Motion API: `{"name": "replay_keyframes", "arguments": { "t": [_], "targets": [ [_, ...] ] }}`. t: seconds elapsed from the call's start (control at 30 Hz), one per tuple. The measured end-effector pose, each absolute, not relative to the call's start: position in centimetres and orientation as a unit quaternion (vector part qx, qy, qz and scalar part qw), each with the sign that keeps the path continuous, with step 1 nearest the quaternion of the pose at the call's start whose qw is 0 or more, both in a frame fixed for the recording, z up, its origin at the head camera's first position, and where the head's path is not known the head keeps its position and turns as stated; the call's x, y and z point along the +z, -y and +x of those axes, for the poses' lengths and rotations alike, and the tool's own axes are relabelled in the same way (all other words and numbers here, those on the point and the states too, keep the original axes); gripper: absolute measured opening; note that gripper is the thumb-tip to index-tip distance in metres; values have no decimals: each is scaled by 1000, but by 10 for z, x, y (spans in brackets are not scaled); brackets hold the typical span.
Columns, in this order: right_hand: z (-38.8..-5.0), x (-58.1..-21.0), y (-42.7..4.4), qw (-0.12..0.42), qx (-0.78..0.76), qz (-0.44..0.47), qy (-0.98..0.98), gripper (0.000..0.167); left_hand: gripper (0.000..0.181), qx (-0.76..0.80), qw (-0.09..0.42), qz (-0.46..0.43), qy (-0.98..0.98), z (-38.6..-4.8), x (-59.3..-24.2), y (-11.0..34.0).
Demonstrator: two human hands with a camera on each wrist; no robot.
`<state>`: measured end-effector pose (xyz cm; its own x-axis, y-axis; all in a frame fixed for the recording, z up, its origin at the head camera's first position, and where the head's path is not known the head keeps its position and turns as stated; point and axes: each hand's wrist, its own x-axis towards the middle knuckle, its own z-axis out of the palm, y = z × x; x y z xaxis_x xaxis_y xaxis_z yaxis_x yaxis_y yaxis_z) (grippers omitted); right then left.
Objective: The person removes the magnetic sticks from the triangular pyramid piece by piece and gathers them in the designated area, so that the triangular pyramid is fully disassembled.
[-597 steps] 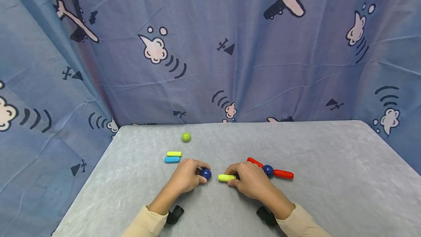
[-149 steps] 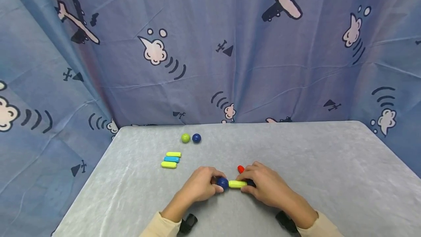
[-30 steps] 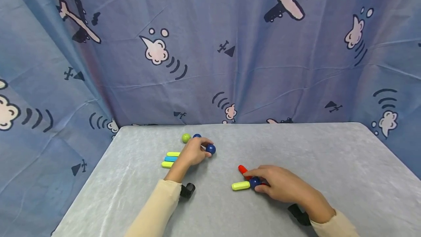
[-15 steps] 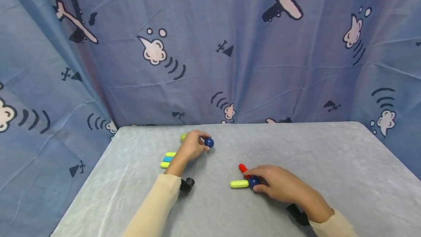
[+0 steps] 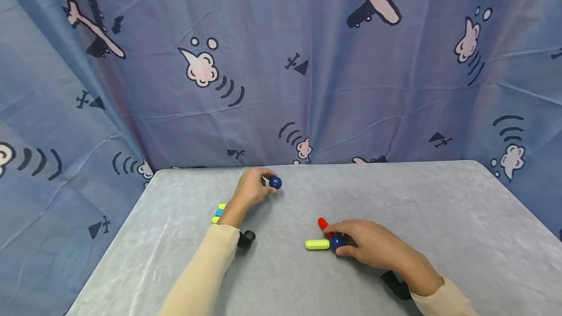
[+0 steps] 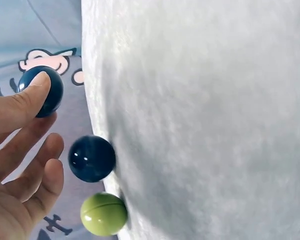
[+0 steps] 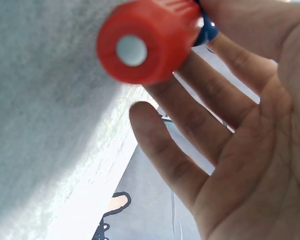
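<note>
1. while the right hand (image 5: 369, 243) rested low over the grey table (image 5: 417, 204), the left hand (image 5: 251, 188) held a glossy navy ball (image 5: 275, 182) near the far edge.
2. the left thumb and forefinger were pinched on this ball, and the other fingers were loosely bent, with nothing in them.
3. in the left wrist view, a spare navy ball (image 6: 91, 158) and a lime ball (image 6: 104, 214) lay just beside each other, both apart from the held one. whether the held ball touched the table, i could not tell.
4. the right thumb and forefinger closed around a joined navy ball (image 5: 337, 242), while the remaining fingers were extended and slack. a lime rod (image 5: 317, 245) met this ball at its left side, and a red rod (image 5: 323, 225) pointed away behind it.
5. three loose rods (image 5: 219, 213) lay side by side, partly hidden by the left forearm.
6. the step in hand seemed to be the setting down of the held ball beside the spare ones. the next move called, in my judgement, for a gentle lowering and a slow release, so that the ball would not roll.
</note>
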<state>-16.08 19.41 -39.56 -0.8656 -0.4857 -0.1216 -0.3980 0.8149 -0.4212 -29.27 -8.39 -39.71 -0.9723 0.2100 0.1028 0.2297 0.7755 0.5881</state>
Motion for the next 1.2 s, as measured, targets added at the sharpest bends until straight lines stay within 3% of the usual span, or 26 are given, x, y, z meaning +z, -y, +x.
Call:
{"name": "replay_keyframes", "arguments": {
  "t": [0.33,0.67,1.2],
  "targets": [
    [-161,-395,-193,103,-190,-248,-944,41,36,-283,48,-145,947,-303,-400,92],
    [-161,-397,-194,101,-189,-245,-946,41,40,-238,1,-177,955,-320,-409,95],
    [-163,-400,-195,103,-192,-247,-944,41,40,-253,-8,-190,949,-325,-422,99]
  ]
}}
